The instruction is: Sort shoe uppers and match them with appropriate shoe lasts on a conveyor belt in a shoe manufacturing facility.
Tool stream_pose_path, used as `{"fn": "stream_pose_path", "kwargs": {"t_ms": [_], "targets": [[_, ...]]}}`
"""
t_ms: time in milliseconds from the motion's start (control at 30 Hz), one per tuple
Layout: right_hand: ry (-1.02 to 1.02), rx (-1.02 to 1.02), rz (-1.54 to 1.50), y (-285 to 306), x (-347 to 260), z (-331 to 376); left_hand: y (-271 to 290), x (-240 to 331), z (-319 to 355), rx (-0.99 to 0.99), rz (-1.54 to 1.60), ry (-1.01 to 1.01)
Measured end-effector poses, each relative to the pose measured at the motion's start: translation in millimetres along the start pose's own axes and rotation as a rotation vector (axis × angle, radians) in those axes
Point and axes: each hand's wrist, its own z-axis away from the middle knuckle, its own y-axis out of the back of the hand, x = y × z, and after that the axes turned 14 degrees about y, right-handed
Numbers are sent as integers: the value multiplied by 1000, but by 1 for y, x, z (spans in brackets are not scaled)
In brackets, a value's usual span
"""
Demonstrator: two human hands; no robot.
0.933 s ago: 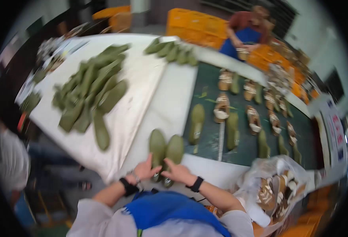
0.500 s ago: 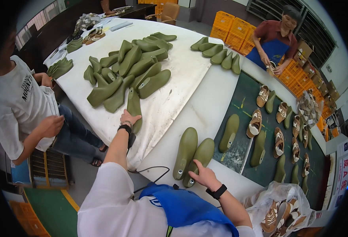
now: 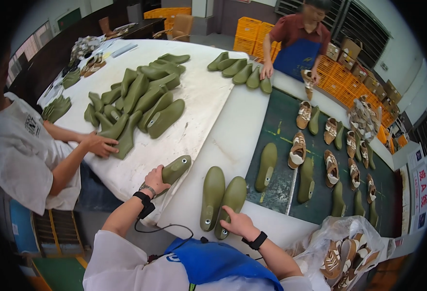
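My left hand (image 3: 156, 180) is closed round one end of a green shoe last (image 3: 177, 167), which it holds tilted near the edge of the white-covered table. My right hand (image 3: 240, 223) touches another green last (image 3: 234, 196) lying on the white board, its index finger and thumb spread over the side near the heel end; the other fingers are partly hidden. Close beside that one, to the left, lies a matching last (image 3: 213, 194). Beyond my left hand is a heap of green lasts (image 3: 138, 92).
A dark green mat (image 3: 279, 184) carries several lasts and brown-and-white sneakers (image 3: 297, 149). At the lower right, a clear plastic bag (image 3: 354, 225) holds more sneakers. On the left, a co-worker's hand (image 3: 99, 144) touches the heap; across the table, another person (image 3: 298, 43) holds a shoe.
My left hand has drawn a last away from the heap, toward me and to the right. The left co-worker has reached onto the heap. The far person's hand has moved to the row of lasts.
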Motion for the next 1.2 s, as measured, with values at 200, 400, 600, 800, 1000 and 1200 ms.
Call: {"fn": "stream_pose_path", "kwargs": {"t_ms": [200,400,600,800,1000,1200], "targets": [[64,52,4,-15,11,5,-32,61,-62,-94,221,70],[53,21,-25,-13,12,9,-53,213,-127,-190,228,-14],[105,37,-34,-11,11,3,-78,307,-165,140,566,-209],[90,26,-52,-11,17,-6,-42,248,-17,-86,320,-730],[96,128,-20,-4,13,-9,7,119,58,282,-51,-481],[90,110,16,-6,9,-15,13,6,0,102,161,-21]]}}
